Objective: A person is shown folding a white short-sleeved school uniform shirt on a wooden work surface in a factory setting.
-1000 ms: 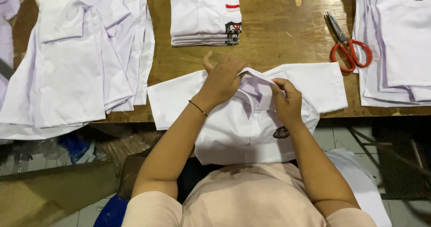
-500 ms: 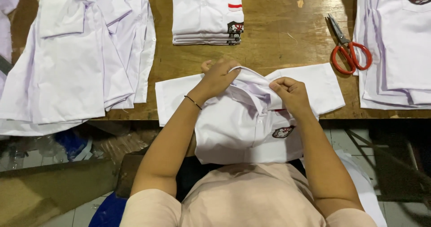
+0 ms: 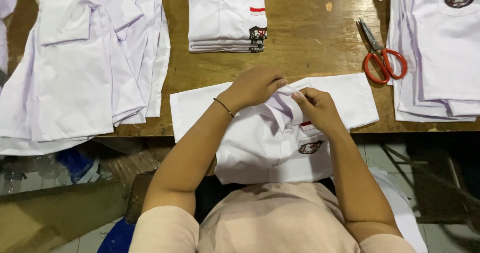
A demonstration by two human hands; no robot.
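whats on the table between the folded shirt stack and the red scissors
In the head view, only bare wooden table lies between the folded shirt stack and the red scissors, apart from a small scrap.

Worn wooden table (image 3: 310, 53) w/ pale tiled floor (image 3: 90, 240) below.

This looks like a garment workshop, at a packing or finishing bench. A worn wooden table (image 3: 310, 43) carries a neatly folded stack of white shirts (image 3: 227, 15) at its far edge, loose piles of unfolded white shirts (image 3: 85, 63) on its left and right ends, and red-handled scissors (image 3: 382, 58) right of centre.
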